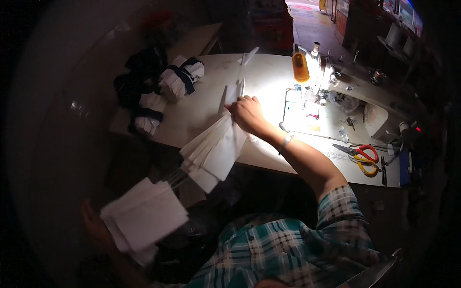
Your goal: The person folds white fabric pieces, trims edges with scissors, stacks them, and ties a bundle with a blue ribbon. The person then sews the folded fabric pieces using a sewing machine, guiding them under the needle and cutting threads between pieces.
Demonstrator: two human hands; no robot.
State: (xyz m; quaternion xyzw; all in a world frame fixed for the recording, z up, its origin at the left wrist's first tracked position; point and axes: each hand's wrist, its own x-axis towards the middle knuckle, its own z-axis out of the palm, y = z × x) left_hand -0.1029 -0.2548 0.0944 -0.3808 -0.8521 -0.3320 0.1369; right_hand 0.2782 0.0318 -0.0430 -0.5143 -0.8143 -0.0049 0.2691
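Note:
My right hand (pixel 247 114), a band at its wrist, is closed around the upper end of a bunch of white fabric pieces (pixel 216 156) at the table's front edge. The pieces fan out downward. Thin threads (pixel 177 178) run from them toward a second stack of white fabric pieces (pixel 146 213) at the lower left. Beside that stack is my left hand (pixel 96 228), dim and blurred; its grip does not show clearly. Beyond my right hand, another white piece (pixel 234 93) sticks up from the white sewing table (pixel 211 72).
A lit sewing machine (pixel 379 103) occupies the table's right side. Red-and-yellow-handled scissors (pixel 360 156) and small dark snips (pixel 383 170) lie near the front right edge. Tied white bundles (pixel 175 86) with dark bands and dark cloth (pixel 129 89) sit at the left.

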